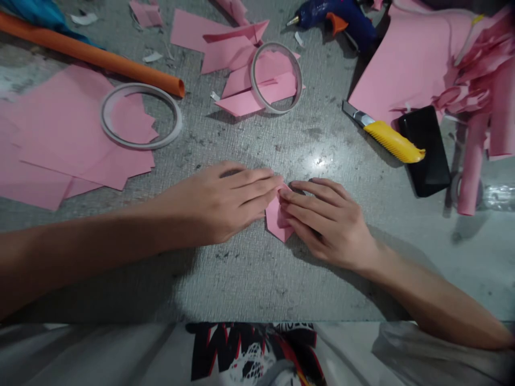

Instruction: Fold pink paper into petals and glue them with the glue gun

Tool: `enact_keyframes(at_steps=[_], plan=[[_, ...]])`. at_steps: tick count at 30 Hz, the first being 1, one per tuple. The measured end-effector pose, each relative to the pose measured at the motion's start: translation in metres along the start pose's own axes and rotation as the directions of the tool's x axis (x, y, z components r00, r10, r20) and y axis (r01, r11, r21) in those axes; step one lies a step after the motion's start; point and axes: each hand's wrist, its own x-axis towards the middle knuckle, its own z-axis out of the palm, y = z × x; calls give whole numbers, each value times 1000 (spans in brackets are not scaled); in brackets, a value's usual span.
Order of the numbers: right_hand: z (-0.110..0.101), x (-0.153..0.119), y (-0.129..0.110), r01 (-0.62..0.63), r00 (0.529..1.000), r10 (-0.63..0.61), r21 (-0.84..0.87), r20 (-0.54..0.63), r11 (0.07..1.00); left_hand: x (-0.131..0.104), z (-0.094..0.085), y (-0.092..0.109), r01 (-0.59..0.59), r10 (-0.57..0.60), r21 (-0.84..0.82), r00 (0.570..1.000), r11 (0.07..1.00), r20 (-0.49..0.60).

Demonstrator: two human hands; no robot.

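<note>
A small folded piece of pink paper lies on the table in front of me, its lower end pointed. My left hand comes in from the left, its fingers together and their tips pressed at the paper's upper left edge; the thumb is hidden. From the other side, my right hand pinches the paper's right edge with its fingertips, over a raised fold. The fingertips of both hands nearly meet at the top of the piece and cover part of it.
Pink sheets and a tape roll lie left, below an orange tube. Folded pink pieces sit under another tape roll. A glue gun, a yellow cutter with its blade out and a black phone lie right.
</note>
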Motion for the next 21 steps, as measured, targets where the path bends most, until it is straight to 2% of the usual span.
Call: enact_keyframes(at_steps=[4, 8, 21], plan=[[-1, 1, 0, 4, 1000, -4, 3, -30, 1000, -1, 1, 0, 28, -28, -93, 1000, 995, -5], [-2, 3, -1, 3, 998, -3, 0, -65, 1000, -3, 2, 0, 27, -28, -107, 1000, 994, -8], [-2, 2, -1, -46, 999, 46, 0, -10, 999, -4, 2, 0, 19, -17, -87, 1000, 996, 25]])
